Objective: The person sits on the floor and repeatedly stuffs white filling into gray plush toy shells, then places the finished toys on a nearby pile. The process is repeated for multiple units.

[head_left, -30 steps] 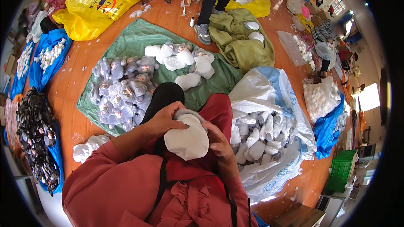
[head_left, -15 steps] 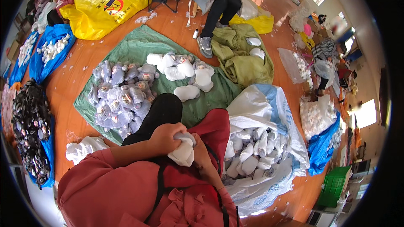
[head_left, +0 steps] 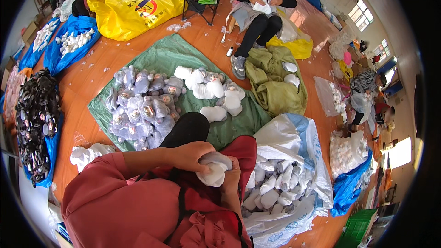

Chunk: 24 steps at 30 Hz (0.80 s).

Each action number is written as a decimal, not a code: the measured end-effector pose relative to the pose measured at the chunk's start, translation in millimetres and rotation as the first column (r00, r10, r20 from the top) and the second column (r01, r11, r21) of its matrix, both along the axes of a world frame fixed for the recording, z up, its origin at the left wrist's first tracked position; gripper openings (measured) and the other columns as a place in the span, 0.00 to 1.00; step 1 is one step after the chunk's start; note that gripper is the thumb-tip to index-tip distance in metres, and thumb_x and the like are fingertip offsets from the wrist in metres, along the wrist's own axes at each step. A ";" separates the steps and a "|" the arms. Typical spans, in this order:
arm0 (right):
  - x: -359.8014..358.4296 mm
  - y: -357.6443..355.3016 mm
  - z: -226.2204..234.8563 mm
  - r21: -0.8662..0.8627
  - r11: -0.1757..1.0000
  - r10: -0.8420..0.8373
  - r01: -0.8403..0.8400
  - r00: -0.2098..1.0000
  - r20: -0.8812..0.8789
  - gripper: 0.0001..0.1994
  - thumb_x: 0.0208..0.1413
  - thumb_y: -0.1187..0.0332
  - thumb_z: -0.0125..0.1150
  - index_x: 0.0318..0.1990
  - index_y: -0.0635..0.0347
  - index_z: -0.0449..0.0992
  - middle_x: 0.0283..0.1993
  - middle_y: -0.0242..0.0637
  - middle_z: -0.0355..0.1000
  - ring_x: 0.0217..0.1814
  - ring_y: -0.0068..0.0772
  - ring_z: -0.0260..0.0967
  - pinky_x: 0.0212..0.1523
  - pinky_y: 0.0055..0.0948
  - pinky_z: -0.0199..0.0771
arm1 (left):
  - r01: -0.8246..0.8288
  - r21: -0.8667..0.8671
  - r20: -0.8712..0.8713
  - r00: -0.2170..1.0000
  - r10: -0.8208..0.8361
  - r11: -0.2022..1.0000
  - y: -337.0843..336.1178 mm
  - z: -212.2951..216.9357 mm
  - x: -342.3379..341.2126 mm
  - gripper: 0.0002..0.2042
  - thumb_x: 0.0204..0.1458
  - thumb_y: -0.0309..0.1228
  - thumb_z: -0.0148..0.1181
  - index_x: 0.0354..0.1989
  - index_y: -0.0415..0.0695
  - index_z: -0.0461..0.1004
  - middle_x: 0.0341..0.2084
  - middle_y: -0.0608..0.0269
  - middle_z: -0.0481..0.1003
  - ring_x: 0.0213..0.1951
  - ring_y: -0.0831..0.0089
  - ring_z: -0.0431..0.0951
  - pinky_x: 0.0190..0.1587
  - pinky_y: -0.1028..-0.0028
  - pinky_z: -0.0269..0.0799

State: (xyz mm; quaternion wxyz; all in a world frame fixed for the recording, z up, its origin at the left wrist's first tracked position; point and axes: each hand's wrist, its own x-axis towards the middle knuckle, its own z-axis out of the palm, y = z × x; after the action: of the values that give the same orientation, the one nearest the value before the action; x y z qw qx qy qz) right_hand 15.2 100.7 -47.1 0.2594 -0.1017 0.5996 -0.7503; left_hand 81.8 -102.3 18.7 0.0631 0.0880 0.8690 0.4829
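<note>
Over my lap, a white and grey plush piece (head_left: 211, 177) is gripped between my two hands. My left hand (head_left: 195, 156) wraps its upper left side, the thumb pressing on the white cloth. My right hand (head_left: 232, 177) holds its right edge with bent fingers. Grey plush shows along the top of the piece, white cloth below. Beyond my knees, a green sheet (head_left: 183, 48) bears a heap of grey plush toys (head_left: 144, 105) and several white-covered pieces (head_left: 213, 114). On my right, an open white sack (head_left: 317, 156) holds many more white and grey pieces (head_left: 271, 195).
Opposite me a seated person (head_left: 262, 14) handles a white piece beside an olive cloth (head_left: 275, 92). A large yellow bag (head_left: 138, 4) lies at the far left, near a folding chair (head_left: 200, 7). Dark plush parts (head_left: 36, 124) fill a blue bag at the left; a green crate (head_left: 356, 229) stands lower right.
The view has shifted, so the surroundings sit differently. Between my hands the plush piece has turned and shows more grey at its top. My fingers have changed their hold on it.
</note>
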 end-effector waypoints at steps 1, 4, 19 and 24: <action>-3.4 0.3 -0.5 0.008 1.000 -0.016 0.016 0.999 0.042 0.21 0.39 0.81 0.73 0.41 0.56 0.70 0.41 0.34 0.76 0.42 0.25 0.73 0.47 0.29 0.76 | 0.037 0.006 -0.025 0.999 -0.036 0.999 -0.7 3.4 -1.5 0.35 0.42 0.49 0.67 0.54 0.35 0.66 0.46 0.49 0.70 0.50 0.53 0.71 0.53 0.63 0.67; -9.1 6.6 8.2 -0.083 0.997 0.017 -0.006 0.991 0.135 0.21 0.40 0.81 0.73 0.41 0.56 0.70 0.41 0.34 0.76 0.42 0.24 0.73 0.46 0.29 0.76 | 0.124 -0.013 -0.057 0.991 -0.125 0.992 -1.4 22.7 -4.6 0.38 0.40 0.50 0.70 0.55 0.35 0.64 0.48 0.49 0.68 0.52 0.53 0.69 0.55 0.63 0.65; -20.5 1.3 7.8 -0.293 0.954 0.016 0.069 0.960 0.280 0.12 0.47 0.81 0.62 0.37 0.55 0.68 0.35 0.30 0.72 0.35 0.22 0.70 0.38 0.25 0.74 | -0.057 0.084 -0.308 0.948 0.080 0.995 47.1 13.2 -4.7 0.29 0.35 0.36 0.75 0.43 0.40 0.64 0.36 0.53 0.68 0.35 0.53 0.73 0.39 0.62 0.71; -13.2 -9.3 -8.6 -0.197 0.951 -0.263 0.239 0.959 -0.107 0.12 0.49 0.80 0.60 0.39 0.56 0.66 0.39 0.34 0.70 0.40 0.26 0.70 0.44 0.27 0.73 | -0.290 -0.017 -0.353 0.897 0.266 0.957 57.2 6.6 -1.4 0.29 0.36 0.29 0.71 0.47 0.40 0.63 0.37 0.51 0.68 0.38 0.50 0.73 0.41 0.60 0.71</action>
State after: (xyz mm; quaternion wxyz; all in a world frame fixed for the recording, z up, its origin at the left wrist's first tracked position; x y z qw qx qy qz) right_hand 2.0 91.4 -55.7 0.1110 -0.0974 0.5522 -0.8205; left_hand 80.4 -45.1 25.3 -0.1576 0.0446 0.8861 0.4337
